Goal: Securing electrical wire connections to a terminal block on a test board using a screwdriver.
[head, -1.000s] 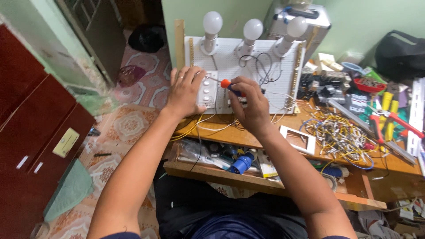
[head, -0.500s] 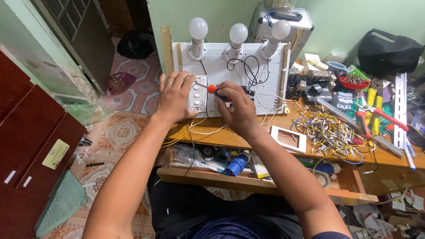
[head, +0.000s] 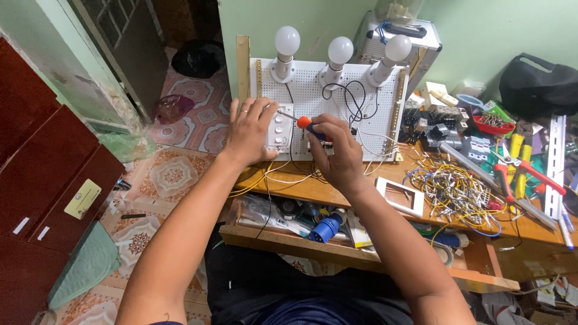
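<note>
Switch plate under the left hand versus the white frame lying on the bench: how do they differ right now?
The switch plate is filled with round white buttons; the white frame is an empty rectangle with bare wood showing through. The switch plate sits against the white pegboard, pressed by the left hand while the right hand brings a screwdriver to it; the frame lies loose and untouched. Both are white and rectangular.

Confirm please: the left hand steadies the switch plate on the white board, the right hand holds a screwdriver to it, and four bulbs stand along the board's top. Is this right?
Not quite. The head view shows three bulbs, not four. The rest holds: the left hand steadies the switch plate on the white board, and the right hand holds the screwdriver to it.
</note>
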